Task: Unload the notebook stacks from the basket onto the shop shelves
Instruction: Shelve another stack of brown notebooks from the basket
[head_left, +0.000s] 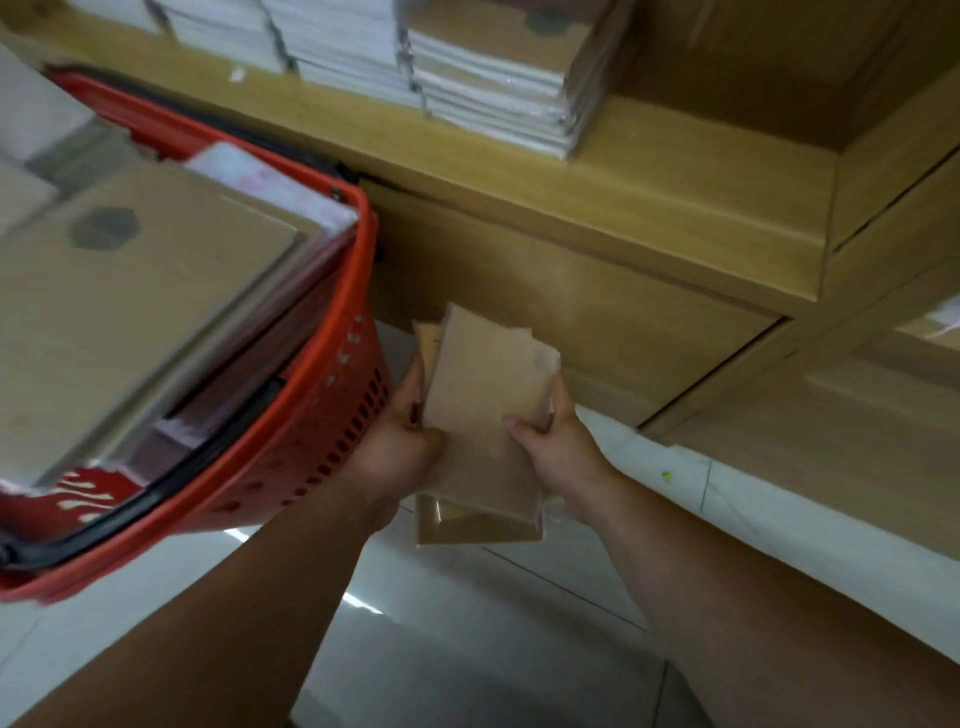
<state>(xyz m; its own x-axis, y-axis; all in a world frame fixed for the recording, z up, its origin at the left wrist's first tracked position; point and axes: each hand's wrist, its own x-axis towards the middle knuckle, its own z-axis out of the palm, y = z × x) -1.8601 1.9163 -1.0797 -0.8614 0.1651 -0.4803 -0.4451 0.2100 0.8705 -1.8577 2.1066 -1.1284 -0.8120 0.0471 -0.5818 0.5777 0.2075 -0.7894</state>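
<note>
A small stack of brown kraft-cover notebooks (483, 415) is held between both hands, just below the wooden shelf front. My left hand (402, 449) grips its left edge, thumb on top. My right hand (558, 447) grips its right edge, thumb across the cover. The notebooks in the stack sit slightly fanned out of line. To the left, a red shopping basket (332, 405) with black handles holds larger brown-cover notebook stacks (140, 296) and some wrapped in clear plastic. On the wooden shelf (649, 202) above stand stacks of wrapped notebooks (498, 83).
The right part of the shelf surface beside the wrapped stacks shows bare wood. A wooden side panel (893, 171) closes the shelf at the right. Below is a wooden cabinet front (597, 317). The floor is glossy pale tile (493, 623).
</note>
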